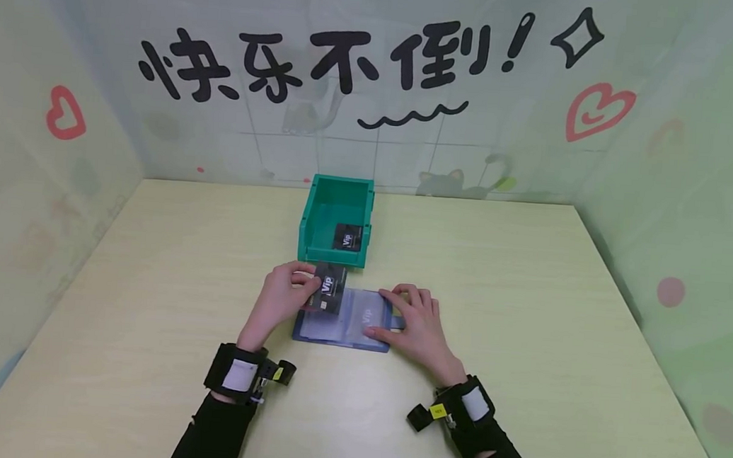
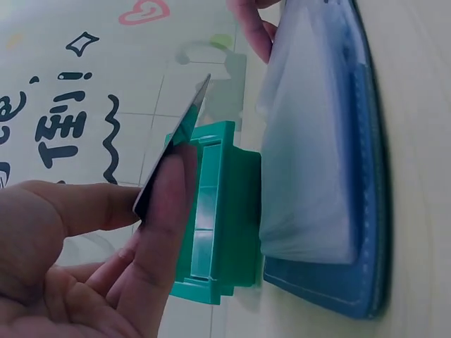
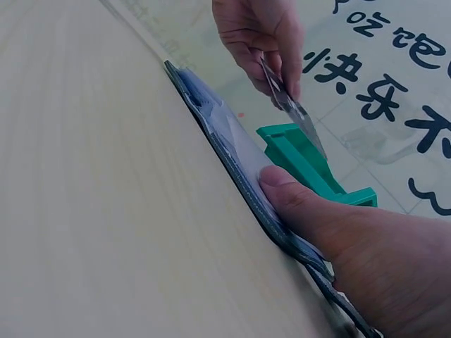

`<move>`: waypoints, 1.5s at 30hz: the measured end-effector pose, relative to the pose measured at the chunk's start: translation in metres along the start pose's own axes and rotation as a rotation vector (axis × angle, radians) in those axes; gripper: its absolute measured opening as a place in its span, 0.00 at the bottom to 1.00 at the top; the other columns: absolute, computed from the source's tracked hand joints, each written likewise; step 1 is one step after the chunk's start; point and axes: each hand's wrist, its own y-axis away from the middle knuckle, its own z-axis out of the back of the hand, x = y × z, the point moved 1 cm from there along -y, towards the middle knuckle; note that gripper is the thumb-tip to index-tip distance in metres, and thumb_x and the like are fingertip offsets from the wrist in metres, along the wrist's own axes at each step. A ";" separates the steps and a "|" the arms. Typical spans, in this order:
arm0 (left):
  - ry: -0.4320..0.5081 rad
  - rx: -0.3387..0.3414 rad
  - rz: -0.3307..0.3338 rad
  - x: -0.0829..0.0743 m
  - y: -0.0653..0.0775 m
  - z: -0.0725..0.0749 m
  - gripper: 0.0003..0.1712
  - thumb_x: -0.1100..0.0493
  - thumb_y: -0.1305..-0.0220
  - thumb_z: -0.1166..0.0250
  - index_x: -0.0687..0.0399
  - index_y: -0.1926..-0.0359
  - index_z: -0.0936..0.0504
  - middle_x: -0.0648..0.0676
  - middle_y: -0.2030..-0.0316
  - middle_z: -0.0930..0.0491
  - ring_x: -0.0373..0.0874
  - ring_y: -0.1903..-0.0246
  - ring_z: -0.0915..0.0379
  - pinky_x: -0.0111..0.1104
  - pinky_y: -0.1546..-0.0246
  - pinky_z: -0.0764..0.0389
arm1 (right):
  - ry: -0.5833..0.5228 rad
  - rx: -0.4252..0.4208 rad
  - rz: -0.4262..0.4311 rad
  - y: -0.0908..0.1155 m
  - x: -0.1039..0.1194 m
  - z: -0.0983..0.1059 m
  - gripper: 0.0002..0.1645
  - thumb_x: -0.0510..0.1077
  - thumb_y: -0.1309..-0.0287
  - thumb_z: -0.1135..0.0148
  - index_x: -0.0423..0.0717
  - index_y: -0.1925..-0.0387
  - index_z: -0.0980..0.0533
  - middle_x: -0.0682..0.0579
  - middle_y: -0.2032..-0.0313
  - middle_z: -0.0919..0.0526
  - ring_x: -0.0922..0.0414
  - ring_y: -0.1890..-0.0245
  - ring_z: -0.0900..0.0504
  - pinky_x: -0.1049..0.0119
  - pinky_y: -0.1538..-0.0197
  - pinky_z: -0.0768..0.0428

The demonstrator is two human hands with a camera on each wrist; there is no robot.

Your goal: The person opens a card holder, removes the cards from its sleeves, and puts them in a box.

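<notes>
My left hand pinches a black card marked "Vip" between thumb and fingers. In the left wrist view the card is seen nearly edge-on, raised above the card holder. A blue card holder lies spread on the table, its clear plastic sleeves facing up. My right hand holds the holder's right side, thumb on the sleeves and index finger at the upper right corner. The right wrist view shows that thumb pressing the sleeves; the other fingers are hidden there.
Just behind the holder stands a green open-front bin, with another black Vip card inside. A small strap sticks out from the holder's right edge. Printed panels enclose the pale wooden table at the back and sides.
</notes>
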 end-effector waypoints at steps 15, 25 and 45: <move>-0.002 -0.160 -0.083 -0.029 -0.041 -0.002 0.24 0.64 0.33 0.37 0.67 0.38 0.26 0.70 0.55 0.15 0.62 0.59 0.15 0.42 0.60 0.15 | -0.009 -0.006 0.017 -0.001 0.000 -0.001 0.44 0.65 0.52 0.25 0.54 0.34 0.25 0.47 0.41 0.29 0.45 0.41 0.36 0.49 0.41 0.37; -0.026 -0.242 -0.091 -0.033 -0.068 -0.011 0.26 0.64 0.30 0.39 0.64 0.33 0.30 0.70 0.51 0.17 0.61 0.56 0.16 0.49 0.55 0.16 | -0.004 -0.024 0.033 -0.001 0.000 -0.003 0.44 0.65 0.52 0.25 0.53 0.35 0.25 0.47 0.41 0.28 0.45 0.42 0.36 0.50 0.42 0.38; -0.329 -0.043 -0.053 -0.033 -0.093 -0.037 0.20 0.68 0.27 0.46 0.67 0.38 0.25 0.68 0.41 0.21 0.60 0.44 0.22 0.50 0.44 0.21 | 0.003 -0.046 0.046 0.001 -0.003 -0.001 0.43 0.65 0.52 0.25 0.53 0.36 0.24 0.47 0.42 0.28 0.45 0.43 0.35 0.50 0.43 0.37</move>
